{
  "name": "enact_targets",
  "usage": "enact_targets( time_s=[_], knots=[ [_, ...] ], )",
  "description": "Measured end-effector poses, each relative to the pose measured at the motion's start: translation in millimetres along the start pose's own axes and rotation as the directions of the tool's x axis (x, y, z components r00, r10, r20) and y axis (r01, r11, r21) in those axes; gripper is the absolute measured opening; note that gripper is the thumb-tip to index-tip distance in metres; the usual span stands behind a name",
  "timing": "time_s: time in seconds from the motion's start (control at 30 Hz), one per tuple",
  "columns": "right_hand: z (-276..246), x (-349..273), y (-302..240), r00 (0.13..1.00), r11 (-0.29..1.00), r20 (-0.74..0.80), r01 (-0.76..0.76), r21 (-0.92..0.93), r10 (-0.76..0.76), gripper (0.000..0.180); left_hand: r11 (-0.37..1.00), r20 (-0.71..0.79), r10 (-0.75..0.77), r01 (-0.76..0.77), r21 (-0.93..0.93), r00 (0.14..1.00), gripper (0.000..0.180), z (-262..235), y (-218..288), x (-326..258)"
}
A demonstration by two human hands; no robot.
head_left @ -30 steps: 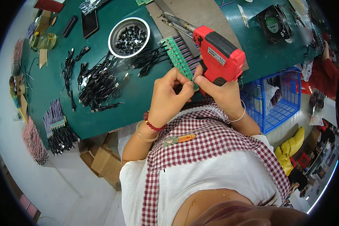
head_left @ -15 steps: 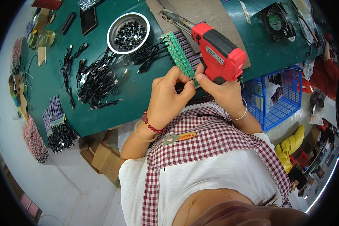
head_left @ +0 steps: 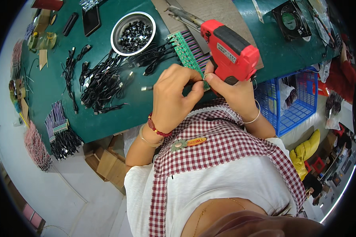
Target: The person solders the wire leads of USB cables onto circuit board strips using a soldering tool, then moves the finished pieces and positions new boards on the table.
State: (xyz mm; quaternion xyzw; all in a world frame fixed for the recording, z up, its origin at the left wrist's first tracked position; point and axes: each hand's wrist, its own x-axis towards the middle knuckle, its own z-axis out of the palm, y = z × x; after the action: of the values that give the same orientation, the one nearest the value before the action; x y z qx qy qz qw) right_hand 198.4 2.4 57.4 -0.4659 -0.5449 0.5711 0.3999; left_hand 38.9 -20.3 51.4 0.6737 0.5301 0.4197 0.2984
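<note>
My left hand [head_left: 174, 94] is closed around a thin black cable whose metal plug end [head_left: 146, 88] sticks out to its left. My right hand [head_left: 230, 93] grips the handle of a red soldering gun [head_left: 230, 51], its long metal tip pointing up and to the left. The two hands meet at the near end of a green circuit board strip [head_left: 189, 54] with rows of coloured wires, which lies on the green table top [head_left: 106, 118]. What my left fingertips pinch at the board is hidden.
A metal bowl [head_left: 133, 31] of small black parts stands behind a pile of black cables [head_left: 103, 79]. Wire bundles [head_left: 57, 124] lie at the table's left edge. A black fan [head_left: 290, 19] sits far right, a blue basket [head_left: 294, 104] beside the table, cardboard boxes [head_left: 106, 162] below.
The view has shifted slightly. Both hands stay together at the near end of the green board, with the red soldering gun still in my right hand.
</note>
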Motion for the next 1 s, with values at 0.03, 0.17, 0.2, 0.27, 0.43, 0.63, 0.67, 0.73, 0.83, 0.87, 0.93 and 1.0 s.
enact_targets(
  time_s=[0.03,0.17,0.2,0.27,0.43,0.63,0.67,0.73,0.83,0.87,0.93,1.0],
  knots=[
    [0,1,1,1.000,0.998,-0.016,-0.005,0.058,0.005,0.015,0.995,-0.073,0.072,-0.067,0.075,0.995,0.012,0,0,1],
    [0,1,4,1.000,0.992,-0.022,-0.013,0.129,0.016,0.015,0.992,-0.085,0.072,-0.063,0.106,0.994,0.012,0,-1,2],
    [0,1,5,1.000,0.992,-0.023,-0.015,0.128,0.018,0.015,0.995,-0.069,0.048,-0.042,0.092,0.996,0.012,1,0,1],
    [1,1,6,0.997,0.991,-0.024,-0.067,0.116,0.071,0.015,0.997,-0.053,0.024,-0.020,0.076,0.998,0.012,2,2,0],
    [-4,1,5,0.994,0.994,0.044,-0.105,0.016,0.104,0.042,0.996,-0.119,-0.082,0.079,-0.030,0.990,0.009,5,2,1],
    [-8,8,7,0.994,0.995,-0.096,-0.052,0.087,0.061,0.012,0.990,-0.081,0.023,-0.011,0.143,0.996,0.009,-2,-17,14],
    [-11,8,8,0.989,0.995,-0.143,-0.014,0.100,0.028,0.012,0.989,-0.084,0.022,-0.010,0.146,0.996,0.009,-3,-24,17],
    [-17,3,9,0.985,0.988,-0.170,0.012,0.156,0.015,0.011,0.946,-0.102,0.110,-0.073,0.316,0.989,0.009,-5,-40,24],
    [-39,-14,17,0.973,0.982,-0.215,-0.040,0.185,0.081,0.009,0.905,-0.100,0.105,-0.054,0.423,0.989,0.009,-4,-48,33],
    [-47,-21,23,0.971,0.981,-0.211,-0.080,0.174,0.116,0.009,0.873,-0.096,0.117,-0.056,0.484,0.989,0.009,-5,-51,37],
    [-54,-32,30,0.966,0.979,-0.208,-0.120,0.166,0.154,0.010,0.851,-0.083,0.153,-0.089,0.517,0.985,0.009,-5,-58,40],
    [-58,-40,36,0.961,0.954,-0.173,-0.169,0.249,0.216,0.012,0.836,-0.054,0.135,-0.085,0.542,0.989,0.008,-4,-61,42]
  ],
)
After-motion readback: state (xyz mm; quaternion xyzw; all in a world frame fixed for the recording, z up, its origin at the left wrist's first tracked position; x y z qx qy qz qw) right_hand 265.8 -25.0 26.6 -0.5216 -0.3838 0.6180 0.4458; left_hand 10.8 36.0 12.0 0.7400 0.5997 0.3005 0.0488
